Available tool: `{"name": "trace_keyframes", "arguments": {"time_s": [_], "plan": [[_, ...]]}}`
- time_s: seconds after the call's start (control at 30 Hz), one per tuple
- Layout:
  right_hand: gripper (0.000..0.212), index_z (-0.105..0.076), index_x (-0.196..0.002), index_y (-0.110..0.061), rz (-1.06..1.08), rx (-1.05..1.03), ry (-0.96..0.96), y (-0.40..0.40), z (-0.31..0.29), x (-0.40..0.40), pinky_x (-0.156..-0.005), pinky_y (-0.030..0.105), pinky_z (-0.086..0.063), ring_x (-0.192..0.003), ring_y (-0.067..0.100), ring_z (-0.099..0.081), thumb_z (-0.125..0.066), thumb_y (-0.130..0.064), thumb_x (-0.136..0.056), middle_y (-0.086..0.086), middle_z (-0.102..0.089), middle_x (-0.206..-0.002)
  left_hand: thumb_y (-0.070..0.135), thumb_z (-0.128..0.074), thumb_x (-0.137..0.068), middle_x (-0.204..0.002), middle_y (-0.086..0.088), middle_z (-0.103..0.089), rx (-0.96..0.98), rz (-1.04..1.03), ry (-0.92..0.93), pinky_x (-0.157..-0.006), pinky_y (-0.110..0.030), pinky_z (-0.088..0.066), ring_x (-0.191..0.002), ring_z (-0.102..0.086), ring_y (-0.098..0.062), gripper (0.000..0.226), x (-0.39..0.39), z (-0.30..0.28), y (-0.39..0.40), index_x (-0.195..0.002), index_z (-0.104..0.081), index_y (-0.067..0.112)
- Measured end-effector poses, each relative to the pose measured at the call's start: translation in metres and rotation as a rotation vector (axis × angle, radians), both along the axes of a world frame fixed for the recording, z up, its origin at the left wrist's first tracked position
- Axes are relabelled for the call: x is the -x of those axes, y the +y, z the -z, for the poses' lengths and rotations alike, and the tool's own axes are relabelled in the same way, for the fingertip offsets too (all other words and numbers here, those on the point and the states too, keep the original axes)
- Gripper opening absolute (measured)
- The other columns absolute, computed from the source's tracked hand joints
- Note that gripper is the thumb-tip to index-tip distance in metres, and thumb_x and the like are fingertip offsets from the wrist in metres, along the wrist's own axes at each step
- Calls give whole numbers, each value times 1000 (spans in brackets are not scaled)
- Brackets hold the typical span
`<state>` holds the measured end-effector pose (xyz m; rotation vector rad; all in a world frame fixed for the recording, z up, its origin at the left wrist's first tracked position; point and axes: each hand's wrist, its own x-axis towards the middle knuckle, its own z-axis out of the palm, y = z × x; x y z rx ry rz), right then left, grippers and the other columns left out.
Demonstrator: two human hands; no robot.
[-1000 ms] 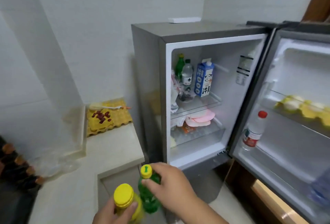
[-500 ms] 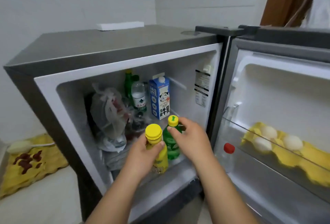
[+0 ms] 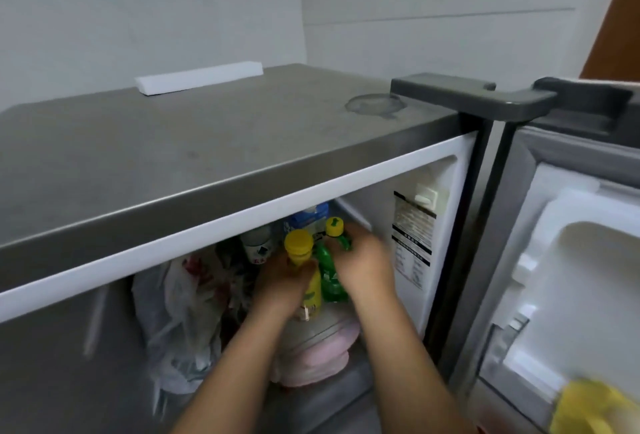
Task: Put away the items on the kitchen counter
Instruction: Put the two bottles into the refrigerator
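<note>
I grip the yellow bottle point(image 3: 304, 274) in my left hand point(image 3: 280, 281). My right hand point(image 3: 363, 267) grips the green bottle point(image 3: 329, 277), both upright to seat on the fridge shelf point(image 3: 311, 333)

Yellow btl point(image 3: 309, 290) w/ yellow cap; green btl point(image 3: 330, 281), yellow cap; grey fridge point(image 3: 207, 142); pink bag point(image 3: 317, 361).
</note>
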<state>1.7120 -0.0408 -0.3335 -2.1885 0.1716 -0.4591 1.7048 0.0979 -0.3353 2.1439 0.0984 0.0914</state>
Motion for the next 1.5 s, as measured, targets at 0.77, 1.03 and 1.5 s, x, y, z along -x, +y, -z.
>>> {"name": "trace_keyframes", "arguments": {"time_s": [0.77,1.03,1.5], "plan": [[35,-60,-122,-23,-48,-135,-23,12,23,8,-78,36,-54,-98,26,-65,-65,-24,-87,3,-68,-110,17,-74,-84,-130,0,-59,19,25,79,-93,-29,-46,-115,-60,-22,66,16,11,9,-143,-44,21],[71,-27,-157,-28,16,-210,-2,22,30,85,-106,37,-45,-133,22,-51,-61,-27,-94,-1,-42,-155,30,-72,-76,-121,5,-64,-24,18,-116,-100,-32,-48,-113,-61,-14,58,92,24,49,-131,-54,23],[53,-48,-145,-33,39,-49,61,47,45,349,-109,30,-40,-133,12,-50,-59,-32,-94,-12,-55,-145,30,-53,-101,-137,20,-51,100,265,-23,-99,-22,-32,-124,-43,1,38,340,46,80,-139,-52,36]]}}
